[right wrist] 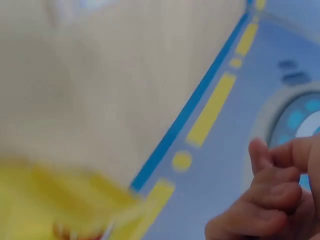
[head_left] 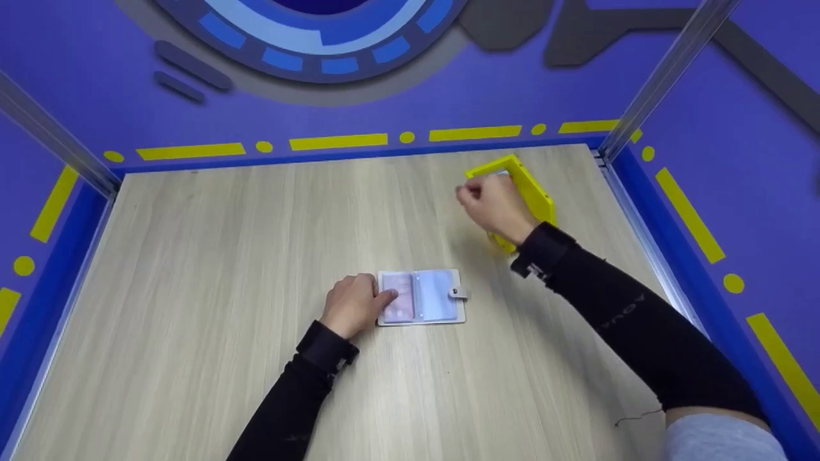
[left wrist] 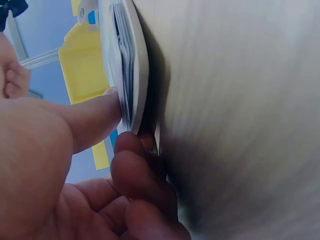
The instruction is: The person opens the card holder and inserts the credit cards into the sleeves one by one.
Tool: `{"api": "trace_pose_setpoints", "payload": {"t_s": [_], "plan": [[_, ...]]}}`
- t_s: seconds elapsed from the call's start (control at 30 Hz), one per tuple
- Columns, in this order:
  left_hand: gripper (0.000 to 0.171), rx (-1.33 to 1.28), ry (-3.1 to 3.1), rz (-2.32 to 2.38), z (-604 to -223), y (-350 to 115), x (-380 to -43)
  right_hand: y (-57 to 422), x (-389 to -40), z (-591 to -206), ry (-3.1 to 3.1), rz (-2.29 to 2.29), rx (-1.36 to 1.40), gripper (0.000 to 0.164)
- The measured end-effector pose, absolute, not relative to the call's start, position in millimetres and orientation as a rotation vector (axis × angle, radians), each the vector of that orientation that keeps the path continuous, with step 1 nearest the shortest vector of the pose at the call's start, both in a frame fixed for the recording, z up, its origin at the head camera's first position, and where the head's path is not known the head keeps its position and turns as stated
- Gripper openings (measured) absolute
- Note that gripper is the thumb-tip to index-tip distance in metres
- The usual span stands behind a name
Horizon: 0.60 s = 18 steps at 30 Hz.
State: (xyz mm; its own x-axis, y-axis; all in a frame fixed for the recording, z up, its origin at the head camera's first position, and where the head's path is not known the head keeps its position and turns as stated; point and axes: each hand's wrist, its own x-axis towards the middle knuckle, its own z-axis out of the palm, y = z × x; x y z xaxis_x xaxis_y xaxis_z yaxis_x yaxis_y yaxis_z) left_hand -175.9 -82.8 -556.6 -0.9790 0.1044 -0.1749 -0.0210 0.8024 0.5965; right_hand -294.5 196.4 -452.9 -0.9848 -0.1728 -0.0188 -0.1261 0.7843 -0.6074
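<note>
A small card holder (head_left: pixel 438 296) with a white cover and a snap strap lies spread on the table, with clear sleeves inside. A pinkish card (head_left: pixel 400 307) shows in its left sleeve. My left hand (head_left: pixel 351 306) pinches its left edge. In the left wrist view the thumb (left wrist: pixel 97 117) lies on the sleeves and the curled fingers (left wrist: pixel 135 172) are at the cover's underside. My right hand (head_left: pixel 496 203) is over a yellow bin (head_left: pixel 535 192), its fingers curled with nothing visible between them. Part of the bin is hidden behind that hand.
Inside the bin, a pale thing (head_left: pixel 501 172) shows just beyond the right hand. The wooden table (head_left: pixel 224 256) is bounded by blue panel walls (head_left: pixel 359 115) at the back and sides, with metal posts (head_left: pixel 666 77) at the corners.
</note>
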Motion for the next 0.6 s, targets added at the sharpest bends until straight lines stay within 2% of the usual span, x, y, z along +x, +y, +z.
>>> {"api": "trace_pose_setpoints", "payload": {"t_s": [0.2,0.37,0.6], "plan": [[0.046,0.060,2.788,0.936,-558,-83,-175,232,-328,-465,3.060,-0.531,-0.138,0.033],[0.047,0.056,2.785,0.944,-557,-83,-175,252,-347,-478,3.059,-0.173,-0.349,0.024],[0.047,0.073,2.791,0.969,-557,-84,-175,256,-361,-494,3.076,0.157,-0.524,0.024]]}}
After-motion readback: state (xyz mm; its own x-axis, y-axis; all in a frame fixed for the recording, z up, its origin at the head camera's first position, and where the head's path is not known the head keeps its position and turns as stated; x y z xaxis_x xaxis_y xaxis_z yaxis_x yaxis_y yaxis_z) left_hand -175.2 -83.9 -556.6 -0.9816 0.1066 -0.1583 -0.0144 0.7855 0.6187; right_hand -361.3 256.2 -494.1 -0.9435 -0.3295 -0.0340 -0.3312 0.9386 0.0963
